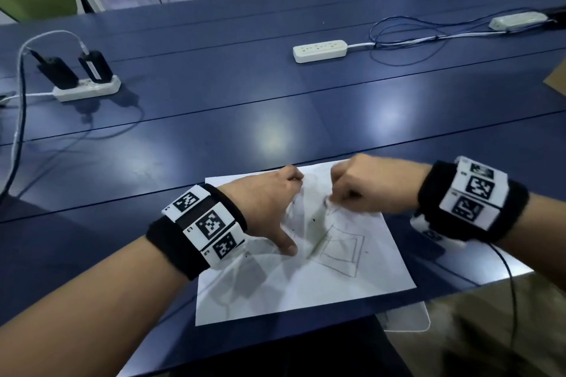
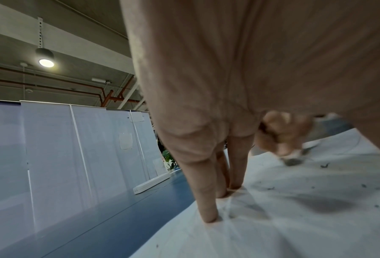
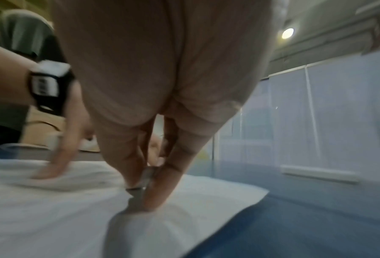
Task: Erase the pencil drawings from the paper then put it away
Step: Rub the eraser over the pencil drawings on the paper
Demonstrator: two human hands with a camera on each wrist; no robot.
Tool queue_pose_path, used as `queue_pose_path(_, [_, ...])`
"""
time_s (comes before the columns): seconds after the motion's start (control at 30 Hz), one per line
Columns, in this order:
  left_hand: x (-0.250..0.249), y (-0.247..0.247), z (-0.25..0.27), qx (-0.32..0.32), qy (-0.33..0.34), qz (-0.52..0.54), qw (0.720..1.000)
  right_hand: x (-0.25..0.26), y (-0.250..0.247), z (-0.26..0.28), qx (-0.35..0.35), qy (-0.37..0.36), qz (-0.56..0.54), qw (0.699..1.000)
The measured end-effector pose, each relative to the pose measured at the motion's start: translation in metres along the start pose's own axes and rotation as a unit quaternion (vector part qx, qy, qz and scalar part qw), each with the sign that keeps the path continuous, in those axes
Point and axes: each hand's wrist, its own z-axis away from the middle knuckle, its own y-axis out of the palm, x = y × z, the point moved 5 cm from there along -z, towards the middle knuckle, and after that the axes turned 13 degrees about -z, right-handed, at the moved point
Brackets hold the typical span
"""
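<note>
A white paper [image 1: 306, 285] lies on the blue table [image 1: 214, 131] close to its front edge. A pencil-drawn square [image 1: 340, 249] and grey smudges show on the sheet. My left hand [image 1: 284, 211] presses the paper flat with straight fingers [image 2: 208, 200] and a spread thumb. Just to its right, my right hand [image 1: 337, 196] pinches a small grey-tipped eraser [image 3: 138, 197] between thumb and fingers, its tip on the paper [image 3: 52, 209]. From the left wrist, the eraser [image 2: 292, 161] appears blurred, with dark crumbs scattered on the paper [image 2: 272, 227].
Three white power strips lie farther back: one at the left [image 1: 87, 89] with two black adapters, one in the middle [image 1: 320, 50], one at the far right [image 1: 517, 20]. Cables trail between them. A brown cardboard piece [image 1: 556, 79] sits at the right edge.
</note>
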Motion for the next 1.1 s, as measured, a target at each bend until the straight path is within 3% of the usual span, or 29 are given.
queue_pose_path(0.1, [0.0, 0.0, -0.001, 0.002, -0.001, -0.003, 1.0, 0.018, 0.012, 0.012, 0.055, -0.038, -0.042, 0.997])
queue_pose_path(0.2, [-0.001, -0.002, 0.0, 0.0, 0.0, -0.002, 1.0, -0.009, -0.007, 0.001, -0.019, 0.03, -0.008, 0.999])
queue_pose_path(0.27, [-0.002, -0.002, 0.001, -0.001, 0.001, -0.003, 1.0, -0.016, -0.012, -0.001, -0.047, 0.036, 0.01, 0.998])
queue_pose_path(0.43, [-0.001, -0.001, 0.0, 0.001, -0.001, -0.003, 1.0, 0.014, 0.01, 0.008, 0.037, -0.022, -0.035, 0.998])
queue_pose_path(0.53, [-0.002, -0.002, 0.0, 0.002, -0.002, -0.001, 1.0, -0.01, -0.006, -0.004, -0.046, 0.025, -0.003, 0.999])
queue_pose_path(0.6, [-0.002, -0.001, 0.0, 0.002, -0.002, 0.0, 1.0, -0.016, -0.007, -0.005, -0.059, 0.026, 0.008, 0.998])
queue_pose_path(0.73, [-0.002, -0.002, 0.0, 0.0, 0.0, -0.003, 1.0, 0.012, 0.012, 0.006, 0.019, -0.031, -0.034, 0.999])
queue_pose_path(0.9, [-0.002, -0.002, 0.001, -0.005, -0.002, 0.003, 1.0, -0.02, -0.013, -0.008, -0.041, 0.064, 0.046, 0.996])
queue_pose_path(0.97, [-0.002, -0.002, 0.001, -0.007, -0.001, 0.005, 1.0, -0.014, -0.008, -0.007, -0.047, 0.036, 0.035, 0.998])
queue_pose_path(1.03, [-0.002, -0.002, 0.001, -0.009, 0.002, 0.005, 1.0, 0.009, 0.007, 0.002, -0.002, -0.024, -0.026, 0.999])
queue_pose_path(1.1, [-0.001, -0.002, 0.001, -0.011, 0.004, 0.005, 1.0, 0.021, 0.015, 0.01, 0.037, -0.036, -0.066, 0.997])
